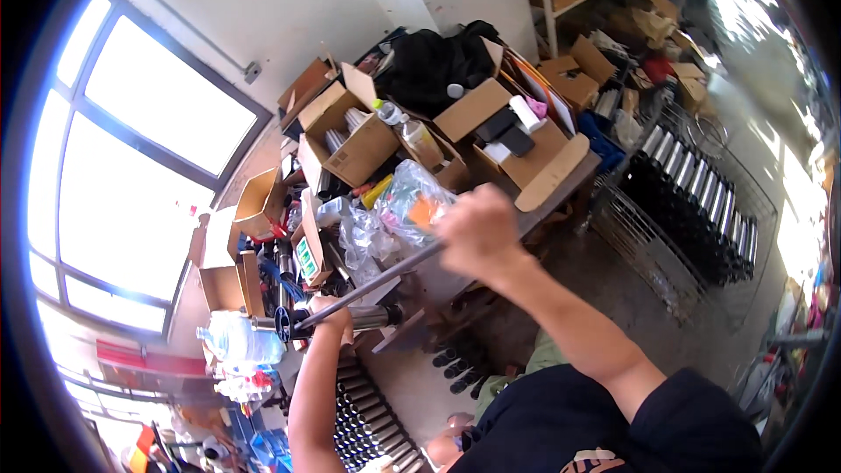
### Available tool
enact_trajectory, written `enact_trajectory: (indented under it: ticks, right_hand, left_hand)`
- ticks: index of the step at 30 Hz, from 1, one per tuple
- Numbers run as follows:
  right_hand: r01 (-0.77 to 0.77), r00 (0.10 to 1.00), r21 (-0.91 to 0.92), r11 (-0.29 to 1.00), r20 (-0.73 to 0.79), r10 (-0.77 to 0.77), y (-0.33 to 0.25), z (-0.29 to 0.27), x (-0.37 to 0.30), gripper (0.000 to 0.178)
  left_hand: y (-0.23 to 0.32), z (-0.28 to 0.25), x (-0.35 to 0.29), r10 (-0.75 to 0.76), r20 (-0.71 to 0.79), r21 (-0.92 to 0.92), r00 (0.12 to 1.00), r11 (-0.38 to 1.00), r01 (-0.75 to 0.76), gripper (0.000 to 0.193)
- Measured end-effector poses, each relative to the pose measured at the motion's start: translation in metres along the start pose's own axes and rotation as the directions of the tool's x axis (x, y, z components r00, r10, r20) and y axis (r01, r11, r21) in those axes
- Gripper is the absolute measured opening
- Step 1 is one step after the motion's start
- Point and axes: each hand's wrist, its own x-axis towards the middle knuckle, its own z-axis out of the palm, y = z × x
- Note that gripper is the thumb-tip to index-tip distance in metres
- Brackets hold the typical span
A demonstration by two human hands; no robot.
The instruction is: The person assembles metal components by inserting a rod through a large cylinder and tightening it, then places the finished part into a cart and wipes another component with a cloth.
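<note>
My right hand is closed in a fist round the upper end of a long dark rod. The rod slants down to the left, and its lower end meets a black round fitting on the end of a shiny metal tube. My left hand is closed round this tube near the fitting, with the rod crossing in front of it. Part of my left fingers is hidden. The tube lies roughly level at the near edge of a cluttered workbench.
Open cardboard boxes, plastic bags and bottles crowd the bench. Below it, several tubes stand in rows. A wire cage with many tubes is on the right. A large clear water bottle sits at the left.
</note>
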Motion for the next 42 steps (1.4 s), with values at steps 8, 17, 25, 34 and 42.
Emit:
enact_trajectory:
  ticks: [8, 17, 25, 34, 42]
  right_hand:
    - [-0.153, 0.912, 0.000, 0.988, 0.385, 0.142, 0.221, 0.032, -0.190, 0.035]
    - [-0.651, 0.420, -0.314, 0.692, 0.610, 0.672, 0.169, 0.071, -0.321, 0.041]
    - [-0.645, 0.374, -0.278, 0.712, 0.698, 0.611, 0.160, 0.151, -0.267, 0.040]
    - [-0.923, -0.118, -0.196, 0.331, 0.964, 0.239, 0.158, 0.230, -0.252, 0.031]
    - [-0.928, 0.146, -0.024, 0.372, 0.894, 0.423, 0.210, 0.225, -0.327, 0.030]
  left_hand:
    - [-0.021, 0.007, -0.077, -0.049, -0.121, -0.156, 0.991, 0.987, 0.029, 0.079]
    - [0.103, 0.106, -0.166, 0.074, -0.052, -0.459, 0.996, -0.888, 0.042, 0.057]
    - [0.177, 0.070, -0.156, -0.018, -0.592, 0.521, 0.806, -0.772, 0.365, 0.088]
    - [0.149, 0.056, -0.148, -0.033, -0.485, 0.452, 0.874, -0.864, 0.219, 0.082]
    - [0.126, 0.053, -0.148, -0.064, -0.488, 0.494, 0.870, -0.843, 0.215, 0.080]
